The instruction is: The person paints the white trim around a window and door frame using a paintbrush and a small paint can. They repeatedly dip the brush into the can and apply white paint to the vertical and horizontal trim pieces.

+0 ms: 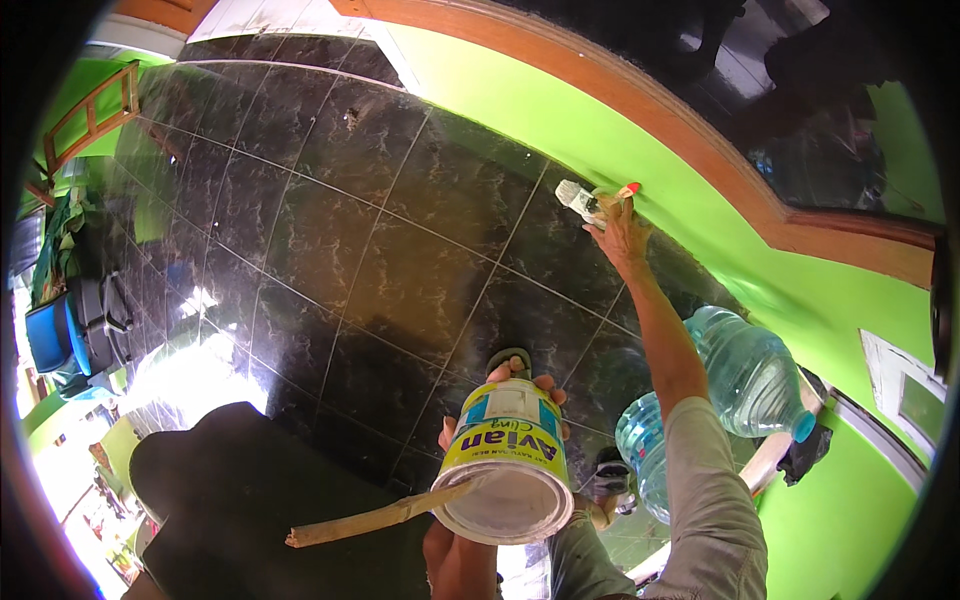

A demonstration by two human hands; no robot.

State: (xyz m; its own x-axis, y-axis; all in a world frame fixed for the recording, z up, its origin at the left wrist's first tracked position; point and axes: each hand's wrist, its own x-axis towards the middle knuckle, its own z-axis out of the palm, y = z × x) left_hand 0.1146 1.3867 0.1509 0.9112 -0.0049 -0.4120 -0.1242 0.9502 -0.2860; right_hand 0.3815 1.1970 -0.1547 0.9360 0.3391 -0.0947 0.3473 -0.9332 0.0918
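Observation:
My left hand [447,434] is wrapped round a paint can [510,430] with a yellow and white label. The can is tilted so that its mouth faces me, and its inner wall is coated white. A wooden stick [370,524] rests in it and juts out over the rim to the left. Stretched far out to the right, my right hand [622,238] grips a paintbrush [580,202] with whitish bristles and a red handle tip. The brush is close to the foot of the green wall [690,225]; whether it touches, I cannot tell.
Large clear blue water bottles [745,370] stand by my right forearm, near a black plastic bag [805,455]. Dark glossy tiles [400,260] cover the floor. A brown wooden frame [640,95] runs along the wall. A blue and black object [75,330] lies at the far left.

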